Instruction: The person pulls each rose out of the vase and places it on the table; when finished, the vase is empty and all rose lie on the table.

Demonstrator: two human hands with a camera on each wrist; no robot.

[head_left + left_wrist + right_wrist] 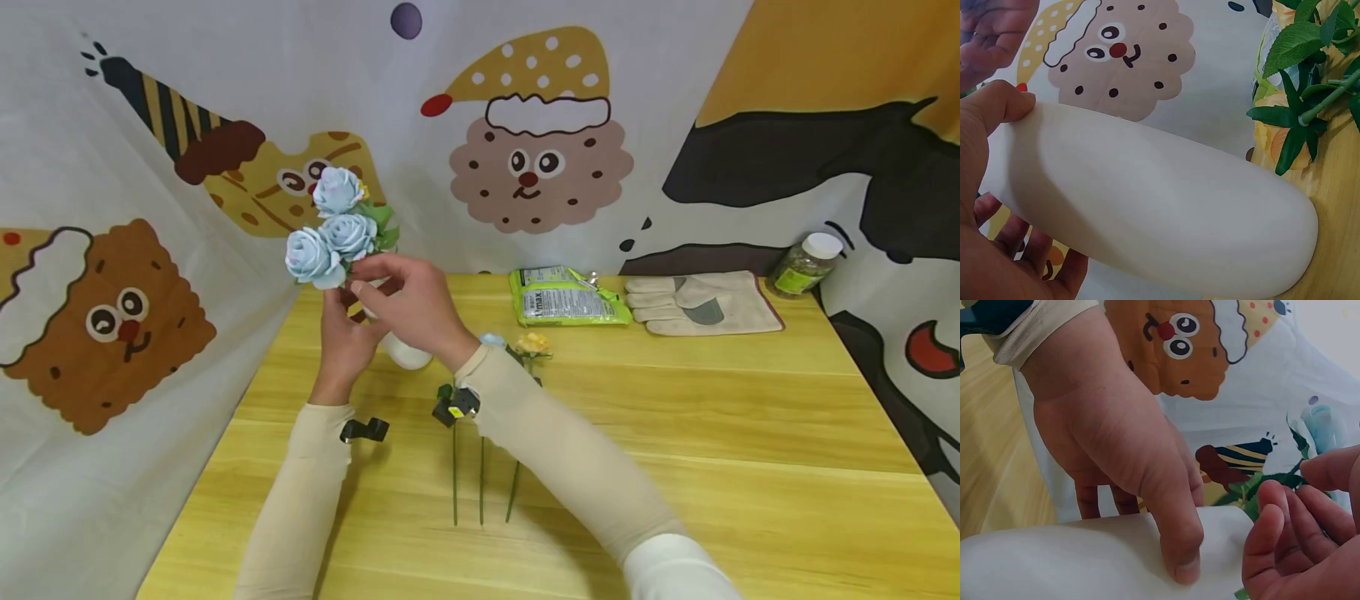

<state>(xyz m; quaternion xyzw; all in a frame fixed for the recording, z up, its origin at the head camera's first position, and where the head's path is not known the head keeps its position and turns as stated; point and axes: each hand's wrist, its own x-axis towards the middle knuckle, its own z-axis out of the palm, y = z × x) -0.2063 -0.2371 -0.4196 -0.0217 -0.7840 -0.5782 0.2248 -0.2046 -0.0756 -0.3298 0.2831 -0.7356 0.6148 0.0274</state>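
Vase (1166, 194), white and smooth, held leaning above the left part of the wooden table (637, 500), narrower end up toward the blooms; cannot tell whether its base touches the wood. Left hand (343, 342) curled round it near that upper end, thumb on one side, fingers spread along the other, gap only as wide as the vase. Right hand (412, 300) at the mouth end, thumb and fingertips drawn nearly together, pinching a green stem just below a pale blue rose (1322, 428); remaining fingers bent. Head view: three blue roses (348, 236) clustered above both hands, green leaves (382, 218) to their right, a bit of yellow behind the topmost. On the table, three stems (482, 483) lie side by side, partly hidden by the right forearm; a yellow-orange flower (533, 343) and a blue one (492, 339) show beyond it. Farther back, left to right: green packet (572, 304), pale work glove (705, 307), white-lidded jar (805, 268). Behind all, cloth (420, 200) printed with cartoon biscuits.
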